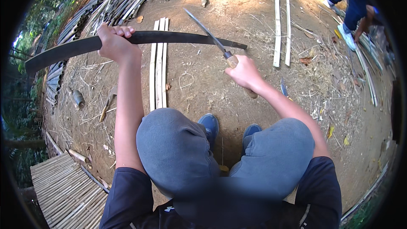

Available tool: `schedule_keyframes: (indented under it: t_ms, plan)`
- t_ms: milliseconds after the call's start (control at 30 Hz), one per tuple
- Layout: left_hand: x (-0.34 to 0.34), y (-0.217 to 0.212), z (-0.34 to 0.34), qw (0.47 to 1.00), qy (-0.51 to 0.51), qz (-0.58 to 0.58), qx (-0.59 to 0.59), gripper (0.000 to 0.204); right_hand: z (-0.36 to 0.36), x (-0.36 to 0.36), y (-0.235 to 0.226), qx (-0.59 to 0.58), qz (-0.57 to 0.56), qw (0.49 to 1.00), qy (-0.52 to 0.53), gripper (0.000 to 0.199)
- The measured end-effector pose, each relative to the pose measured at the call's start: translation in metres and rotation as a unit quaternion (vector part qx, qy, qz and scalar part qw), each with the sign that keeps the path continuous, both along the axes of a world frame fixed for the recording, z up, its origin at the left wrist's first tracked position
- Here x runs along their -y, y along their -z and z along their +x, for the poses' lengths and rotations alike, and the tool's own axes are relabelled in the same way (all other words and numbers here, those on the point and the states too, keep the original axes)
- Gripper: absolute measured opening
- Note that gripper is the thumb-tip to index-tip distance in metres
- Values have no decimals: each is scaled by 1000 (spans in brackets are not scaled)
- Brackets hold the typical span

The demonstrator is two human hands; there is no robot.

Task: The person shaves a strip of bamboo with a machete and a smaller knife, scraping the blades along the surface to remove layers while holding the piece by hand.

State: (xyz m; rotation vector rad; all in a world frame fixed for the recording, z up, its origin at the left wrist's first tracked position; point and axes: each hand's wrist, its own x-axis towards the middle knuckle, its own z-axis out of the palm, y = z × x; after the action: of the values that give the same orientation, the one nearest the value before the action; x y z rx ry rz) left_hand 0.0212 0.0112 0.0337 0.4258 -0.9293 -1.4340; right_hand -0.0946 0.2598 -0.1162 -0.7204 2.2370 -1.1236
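My left hand [116, 44] is closed around a long, dark strip [174, 37], which looks like a bamboo slat, left of its middle. The strip spans the view in front of my knees, raised above the ground. In my right hand [246, 73] is a knife [203, 29], gripped by its wooden handle. Its narrow blade points up and to the left and crosses the strip near the right end; whether the two touch I cannot tell. Below the strip, several pale split bamboo strips [159, 74] lie side by side on the ground.
Two pale strips [277, 29] lie at right, with a small blue-bladed knife [283, 87] nearer me. At left are a bottle [78, 99], a wooden-handled tool [106, 107] and a bamboo-slat platform [70, 188]. Dark bamboo [123, 2] is piled far left. Another person [354, 6] bends at far right.
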Motion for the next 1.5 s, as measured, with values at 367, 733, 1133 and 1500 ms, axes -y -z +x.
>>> schedule_keyframes:
  t_ms: [367, 733, 1133, 1500]
  plan:
    - [2, 3, 5, 1000, 20, -2, 8, 29, -1, -13, 11, -48, 25, 998, -19, 20]
    - [9, 6, 6, 999, 34, 11, 5, 29, -19, -9, 28, -76, 75, 994, -23, 16]
    - [23, 12, 8, 1000, 10, 6, 8, 29, -26, -21, 75, 33, 87, 995, 48, 18]
    - [51, 23, 16, 997, -65, 18, 31, 31, -5, 10, 38, 17, 60, 997, -36, 12]
